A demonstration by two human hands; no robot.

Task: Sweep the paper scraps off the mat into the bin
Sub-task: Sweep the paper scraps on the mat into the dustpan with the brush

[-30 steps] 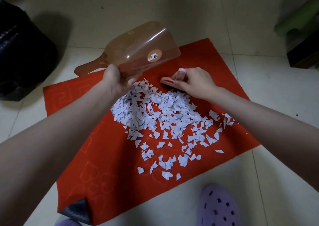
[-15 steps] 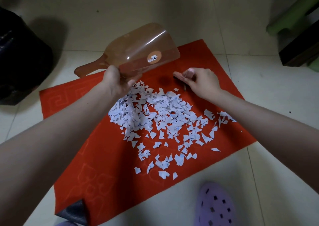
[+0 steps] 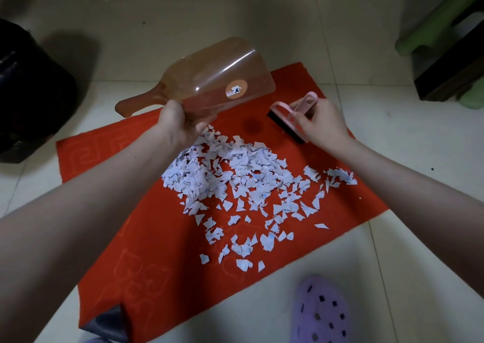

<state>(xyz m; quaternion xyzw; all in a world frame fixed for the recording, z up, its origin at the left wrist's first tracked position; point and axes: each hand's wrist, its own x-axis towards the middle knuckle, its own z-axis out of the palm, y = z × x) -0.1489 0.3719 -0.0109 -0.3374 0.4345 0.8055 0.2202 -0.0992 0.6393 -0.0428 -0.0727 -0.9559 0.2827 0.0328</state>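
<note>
Brush (image 3: 288, 117): now drawn back right of the pile, handle pinched in your right hand (image 3: 322, 123).
Dustpan (image 3: 214, 81): your left hand (image 3: 178, 125) grips it as before, above the mat (image 3: 157, 238).
Scraps (image 3: 235, 180): unswept; sweeping looks ready to start.

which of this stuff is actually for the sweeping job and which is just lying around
For the job: paper scraps, red mat, dustpan gripped by the left hand, brush held in the right hand, black bin.

Lying about: purple slipper, green stool, dark box.
</note>
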